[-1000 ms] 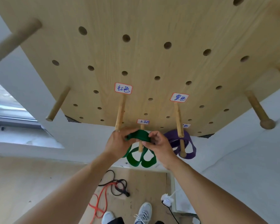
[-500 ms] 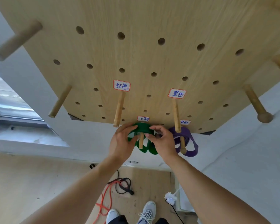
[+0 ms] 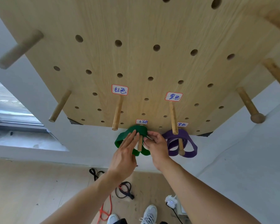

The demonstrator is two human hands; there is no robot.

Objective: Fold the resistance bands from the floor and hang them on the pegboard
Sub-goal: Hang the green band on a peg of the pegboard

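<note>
Pegboard (image 3: 136, 29) tags 红色, 黑色; green band (image 3: 141, 130) on peg.

the left hand (image 3: 125, 152) and right hand (image 3: 157, 147) cover the lower loops of the green band (image 3: 138, 130). at 6 o'clock, the shoes (image 3: 149, 215) and red band (image 3: 106, 212) are cropped by the edge. the small label (image 3: 141, 121) is unreadable.

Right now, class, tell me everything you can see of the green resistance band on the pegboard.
The green resistance band is a flat, matte, rubbery-looking strip folded into several loops. It hangs over a short wooden peg at the pegboard's lower edge, under a small handwritten label, left of the purple band. The left hand's straight fingers lie against its front; the right hand touches its right side.
</note>
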